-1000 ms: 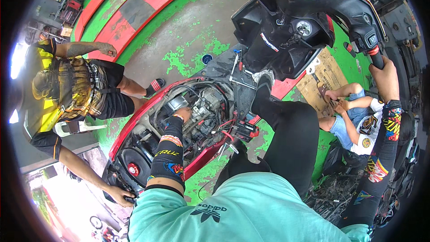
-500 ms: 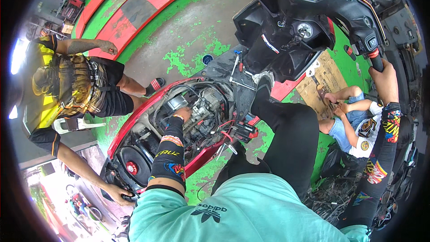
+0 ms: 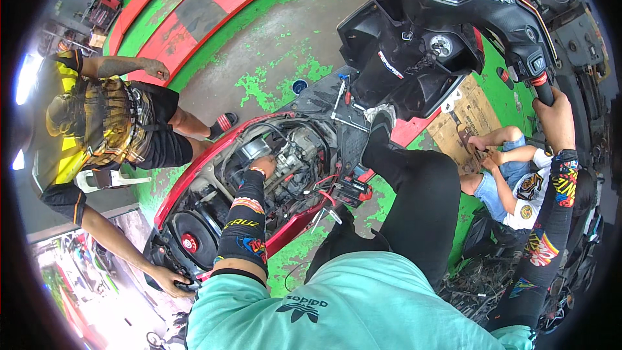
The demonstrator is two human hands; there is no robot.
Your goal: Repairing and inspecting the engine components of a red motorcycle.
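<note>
A scooter with its seat off stands across the view, its red body panels point(image 3: 173, 189) framing the bared engine point(image 3: 299, 155). My left hand point(image 3: 264, 164) reaches down into the engine bay, beside a metal box-like part. Its fingers are curled, and what they grip is hidden beneath them. At the far right my right hand point(image 3: 556, 116) is closed round the black handlebar grip point(image 3: 543, 93). A black battery point(image 3: 352, 191) with red leads sits at the near side of the engine bay. Hand tools point(image 3: 343, 100) lie on the scooter's black floorboard.
A co-worker point(image 3: 97, 116) stands at the left, one hand on the scooter's tail. Another person point(image 3: 518, 181) sits low at the right by a wooden board point(image 3: 463, 120). A red ramp point(image 3: 194, 19) crosses the green floor. Dark parts point(image 3: 479, 285) are piled at the lower right.
Both my hands stay in place. In the bright street at the lower left, a rider on a motorbike has passed out of the spot where they were. The co-worker's pose is nearly unchanged.
</note>
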